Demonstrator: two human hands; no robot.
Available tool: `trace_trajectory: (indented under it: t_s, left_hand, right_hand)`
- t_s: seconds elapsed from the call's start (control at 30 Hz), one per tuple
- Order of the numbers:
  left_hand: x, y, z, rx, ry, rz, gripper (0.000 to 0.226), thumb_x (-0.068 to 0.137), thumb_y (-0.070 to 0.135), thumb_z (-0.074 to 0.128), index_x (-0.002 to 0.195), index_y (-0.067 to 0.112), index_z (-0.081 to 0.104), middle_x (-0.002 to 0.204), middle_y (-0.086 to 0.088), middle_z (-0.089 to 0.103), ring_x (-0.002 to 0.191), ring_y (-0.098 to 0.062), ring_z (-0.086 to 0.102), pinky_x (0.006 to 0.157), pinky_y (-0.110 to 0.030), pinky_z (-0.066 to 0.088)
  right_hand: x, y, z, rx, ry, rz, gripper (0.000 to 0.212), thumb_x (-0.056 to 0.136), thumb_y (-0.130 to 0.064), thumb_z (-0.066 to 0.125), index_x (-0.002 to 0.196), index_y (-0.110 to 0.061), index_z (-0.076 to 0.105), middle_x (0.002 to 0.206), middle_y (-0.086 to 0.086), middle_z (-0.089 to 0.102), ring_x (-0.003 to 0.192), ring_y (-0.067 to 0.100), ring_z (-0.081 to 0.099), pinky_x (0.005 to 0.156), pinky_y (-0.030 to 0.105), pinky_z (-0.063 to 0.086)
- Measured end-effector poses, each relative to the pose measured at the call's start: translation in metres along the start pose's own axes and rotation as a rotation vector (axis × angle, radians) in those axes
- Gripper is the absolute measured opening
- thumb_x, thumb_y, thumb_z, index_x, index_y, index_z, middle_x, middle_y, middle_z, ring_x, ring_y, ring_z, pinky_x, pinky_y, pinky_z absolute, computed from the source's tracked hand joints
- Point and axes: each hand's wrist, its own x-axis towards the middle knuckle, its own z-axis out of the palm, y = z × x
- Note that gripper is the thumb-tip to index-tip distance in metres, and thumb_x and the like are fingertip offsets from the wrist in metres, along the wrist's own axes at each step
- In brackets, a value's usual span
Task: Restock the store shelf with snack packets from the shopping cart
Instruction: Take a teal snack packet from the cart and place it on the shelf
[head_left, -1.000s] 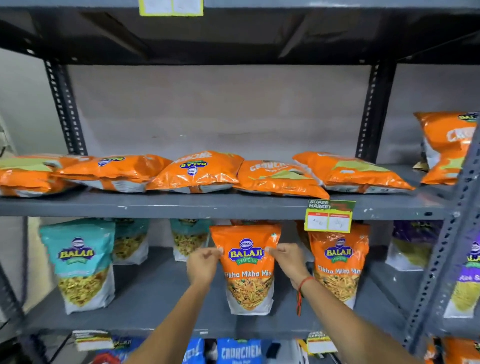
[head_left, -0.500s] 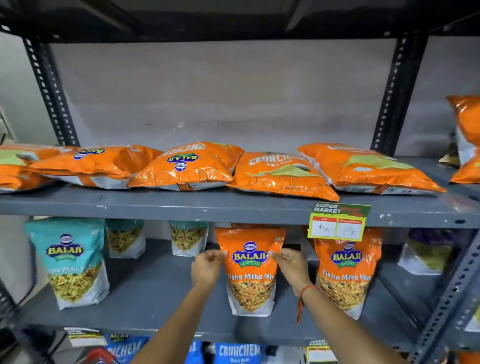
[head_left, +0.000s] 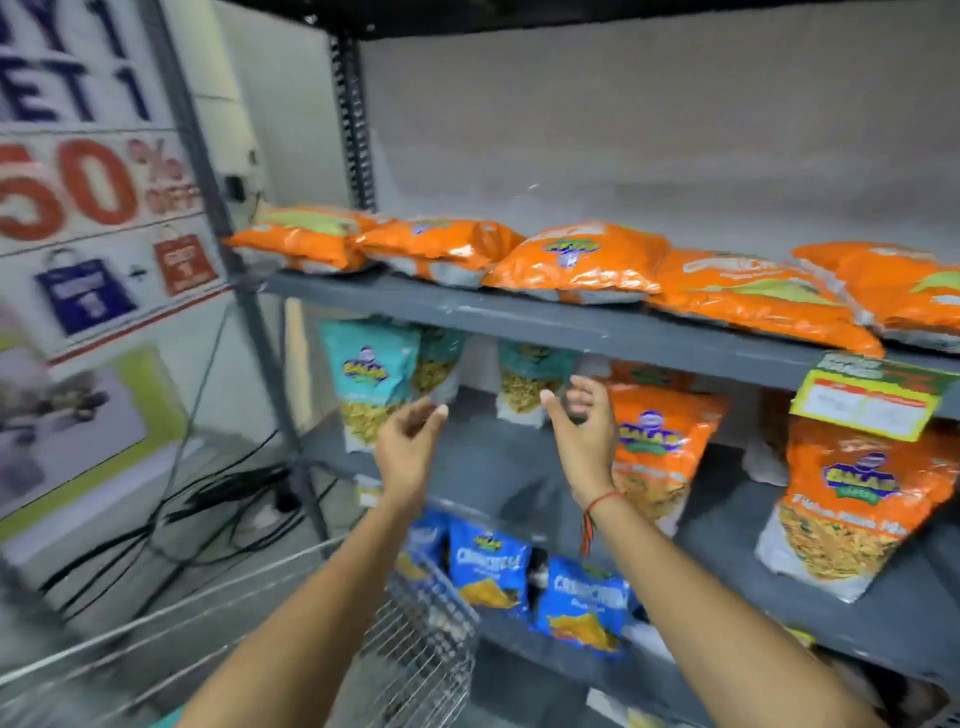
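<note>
An orange snack packet (head_left: 657, 447) stands upright on the middle grey shelf (head_left: 498, 467). My right hand (head_left: 584, 436) hovers just left of it, fingers spread, holding nothing. My left hand (head_left: 408, 447) is further left, also empty with fingers apart, in front of a teal packet (head_left: 369, 384). A second orange packet (head_left: 852, 499) stands to the right. The wire shopping cart (head_left: 415, 639) sits below my arms at the bottom left; its contents are not visible.
Orange packets (head_left: 576, 262) lie flat along the upper shelf. Blue packets (head_left: 488, 564) stand on the lower shelf. A yellow price tag (head_left: 867, 402) hangs on the shelf edge. Left of the rack are a promo poster (head_left: 88, 208) and black cables (head_left: 208, 509) on the floor.
Both hands have let go of the orange packet, which stays standing on the shelf, and drawn back to the left. The view has swung left, bringing the cart and poster into sight.
</note>
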Motion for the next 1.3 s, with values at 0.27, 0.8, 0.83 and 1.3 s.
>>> trace_trajectory:
  t_s: [0.27, 0.8, 0.83, 1.3]
  left_hand:
    - [-0.042, -0.063, -0.262, 0.303, 0.406, -0.224, 0.042, 0.068, 0.045, 0.072, 0.093, 0.013, 0.074, 0.090, -0.010, 0.077, 0.090, -0.022, 0.072, 0.086, -0.042, 0.057]
    - [-0.139, -0.271, -0.373, 0.594, 0.323, -0.955, 0.046, 0.072, 0.020, 0.075, 0.117, 0.016, 0.064, 0.105, -0.012, 0.074, 0.083, -0.025, 0.068, 0.070, -0.029, 0.050]
    - [-0.135, -0.281, -0.373, 0.562, 0.339, -0.952, 0.051, 0.071, 0.021, 0.076, 0.120, 0.017, 0.062, 0.106, -0.011, 0.074, 0.086, -0.024, 0.068, 0.072, -0.028, 0.048]
    - [-0.105, -0.324, -0.365, 0.646, 0.581, -0.873, 0.016, 0.081, 0.023, 0.069, 0.087, 0.009, 0.074, 0.086, -0.010, 0.077, 0.079, -0.026, 0.070, 0.066, -0.030, 0.047]
  right_hand:
    - [-0.154, 0.004, 0.144, 0.111, -0.591, 0.176, 0.026, 0.080, -0.017, 0.073, 0.103, -0.009, 0.064, 0.086, -0.002, 0.061, 0.080, 0.012, 0.056, 0.074, 0.018, 0.046]
    - [-0.306, 0.258, 0.299, -0.565, -1.568, 0.640, 0.055, 0.076, -0.011, 0.074, 0.127, -0.012, 0.052, 0.117, 0.008, 0.066, 0.104, 0.025, 0.064, 0.087, 0.036, 0.054]
    - [-0.311, 0.266, 0.309, -0.555, -1.604, 0.649, 0.060, 0.075, -0.010, 0.075, 0.130, -0.009, 0.050, 0.119, 0.007, 0.064, 0.105, 0.025, 0.063, 0.091, 0.037, 0.054]
    - [-0.330, 0.272, 0.331, -0.374, -1.453, 0.653, 0.006, 0.082, -0.015, 0.070, 0.078, -0.019, 0.072, 0.088, 0.007, 0.074, 0.080, 0.017, 0.070, 0.074, 0.030, 0.058]
